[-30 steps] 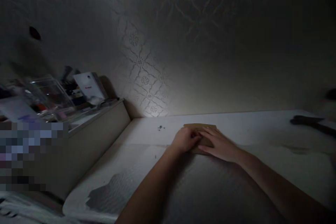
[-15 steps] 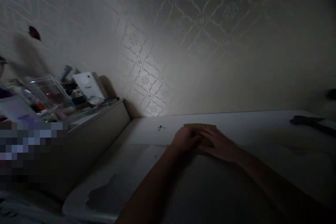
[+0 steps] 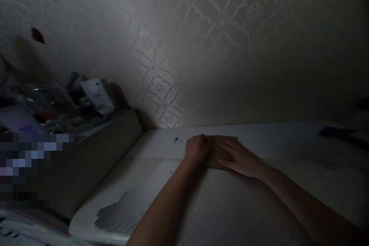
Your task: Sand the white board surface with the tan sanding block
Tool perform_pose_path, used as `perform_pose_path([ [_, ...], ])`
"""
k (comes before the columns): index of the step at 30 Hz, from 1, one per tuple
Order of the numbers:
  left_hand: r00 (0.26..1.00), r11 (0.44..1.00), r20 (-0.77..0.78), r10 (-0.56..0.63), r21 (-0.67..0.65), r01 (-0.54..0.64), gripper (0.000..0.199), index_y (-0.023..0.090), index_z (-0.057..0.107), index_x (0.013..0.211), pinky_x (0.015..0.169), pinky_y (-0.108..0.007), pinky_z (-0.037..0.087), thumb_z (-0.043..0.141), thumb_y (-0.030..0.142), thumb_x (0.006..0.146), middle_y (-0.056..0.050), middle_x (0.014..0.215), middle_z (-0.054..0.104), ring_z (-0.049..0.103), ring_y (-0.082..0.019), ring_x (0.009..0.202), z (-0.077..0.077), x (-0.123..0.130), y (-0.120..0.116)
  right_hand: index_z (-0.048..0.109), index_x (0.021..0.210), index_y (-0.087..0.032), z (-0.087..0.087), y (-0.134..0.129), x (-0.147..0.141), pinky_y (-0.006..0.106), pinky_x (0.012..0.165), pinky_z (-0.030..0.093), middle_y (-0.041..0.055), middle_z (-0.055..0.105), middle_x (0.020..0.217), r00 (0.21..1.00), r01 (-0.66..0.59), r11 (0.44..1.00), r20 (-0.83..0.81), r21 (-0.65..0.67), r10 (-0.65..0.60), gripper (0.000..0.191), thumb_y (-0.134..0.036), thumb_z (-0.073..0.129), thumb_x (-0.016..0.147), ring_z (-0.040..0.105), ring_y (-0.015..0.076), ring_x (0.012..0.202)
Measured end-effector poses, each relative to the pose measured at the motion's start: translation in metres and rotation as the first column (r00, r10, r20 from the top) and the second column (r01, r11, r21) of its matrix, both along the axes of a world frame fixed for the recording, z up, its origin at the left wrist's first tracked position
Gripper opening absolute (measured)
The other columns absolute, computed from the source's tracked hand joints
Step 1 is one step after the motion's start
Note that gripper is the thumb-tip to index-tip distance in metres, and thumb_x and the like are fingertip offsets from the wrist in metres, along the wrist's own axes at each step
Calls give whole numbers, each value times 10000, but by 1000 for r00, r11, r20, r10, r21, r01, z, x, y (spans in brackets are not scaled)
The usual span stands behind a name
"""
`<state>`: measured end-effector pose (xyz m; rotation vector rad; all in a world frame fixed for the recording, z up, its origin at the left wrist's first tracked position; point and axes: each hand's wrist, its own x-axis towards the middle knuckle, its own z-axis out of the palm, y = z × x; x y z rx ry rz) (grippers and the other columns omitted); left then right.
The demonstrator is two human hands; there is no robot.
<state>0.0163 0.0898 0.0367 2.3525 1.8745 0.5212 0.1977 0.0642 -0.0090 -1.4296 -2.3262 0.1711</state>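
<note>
A flat brown piece (image 3: 215,152), perhaps paper or card, lies on the white surface (image 3: 259,134) near the wall. My left hand (image 3: 196,149) rests at its left edge with the fingers curled in; what they hold, if anything, is hidden. On the right part of the brown piece lies my right hand (image 3: 240,157), palm down, its fingers spread. The picture is dim, so fine detail on the piece does not show.
To the left, a raised shelf (image 3: 115,123) holds a white box (image 3: 98,93), a clear case (image 3: 54,100) and several small items. A small dark mark (image 3: 177,139) is left of my hands. A dark object (image 3: 340,132) lies at the right. Patterned wallpaper rises behind.
My left hand has moved left, away from my right hand, uncovering more of the brown piece. My right hand has stayed about where it was. The colour of the light has shifted.
</note>
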Motion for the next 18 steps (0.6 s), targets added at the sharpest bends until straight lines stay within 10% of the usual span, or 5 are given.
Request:
perform_pose_path([
  [18, 872, 885, -169, 460, 162, -436, 292, 173, 643, 943, 804, -372, 405, 375, 152, 829, -113, 974, 653, 586, -253, 954, 1, -40, 13, 467, 1323, -181, -2, 1, 1, 457, 1089, 228, 126, 335, 1432, 1000, 19, 1000, -9, -22, -19, 713, -655, 407, 792, 274, 288, 1326],
])
